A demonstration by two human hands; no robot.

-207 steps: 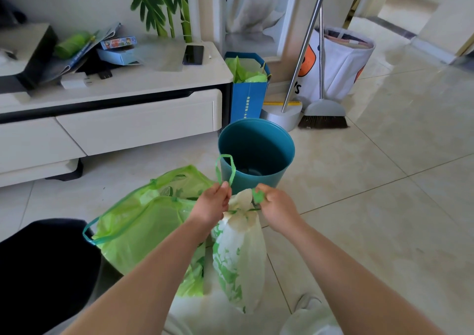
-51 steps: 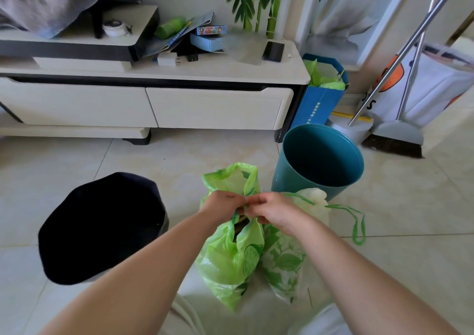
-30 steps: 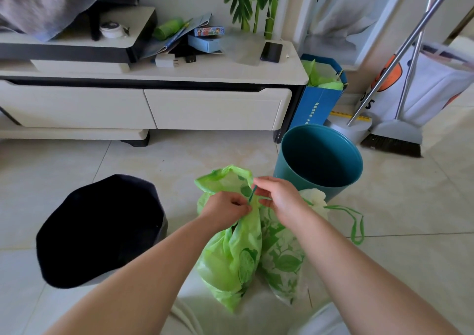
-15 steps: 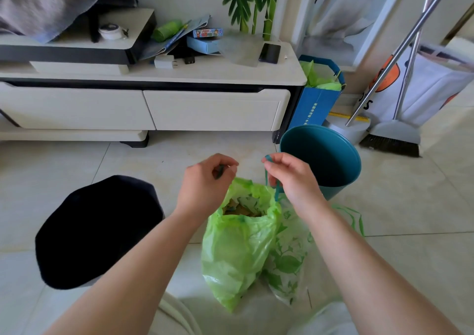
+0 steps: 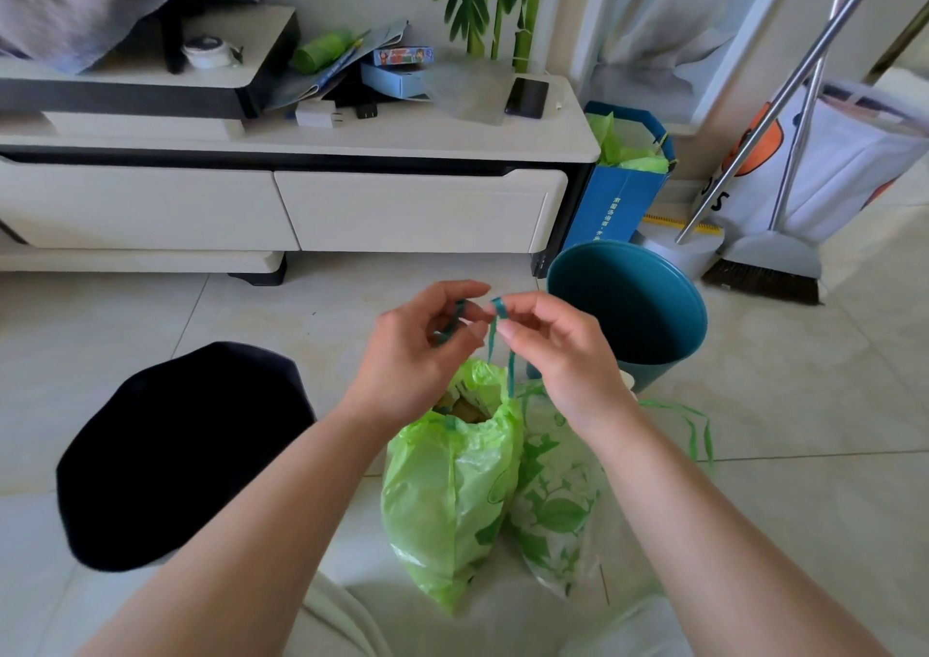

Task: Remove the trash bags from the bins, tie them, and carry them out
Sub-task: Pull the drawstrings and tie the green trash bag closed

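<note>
A bright green trash bag (image 5: 447,495) stands on the floor in front of me, its mouth gathered but still partly agape, with rubbish showing inside. My left hand (image 5: 417,350) and my right hand (image 5: 558,350) are raised above it, each pinching one end of its dark green drawstring (image 5: 495,327). Leaning against the bag's right side is a white bag with green leaf print (image 5: 558,500), its loose green string lying on the tiles. Behind them is a teal bin (image 5: 633,304), with no bag in it. A black bin (image 5: 176,450) is at my left.
A low white TV cabinet (image 5: 301,194) runs along the back, cluttered on top. A blue paper bag (image 5: 623,189) with green plastic, a broom and dustpan (image 5: 764,264) and a white printed sack (image 5: 824,164) stand at the back right. My knees show at the bottom edge.
Over the last second my hands rose from the gathered bag mouth, drew the drawstring ends up and moved closer together. Earlier I was handling the white leaf-print bag, which now rests on the floor.
</note>
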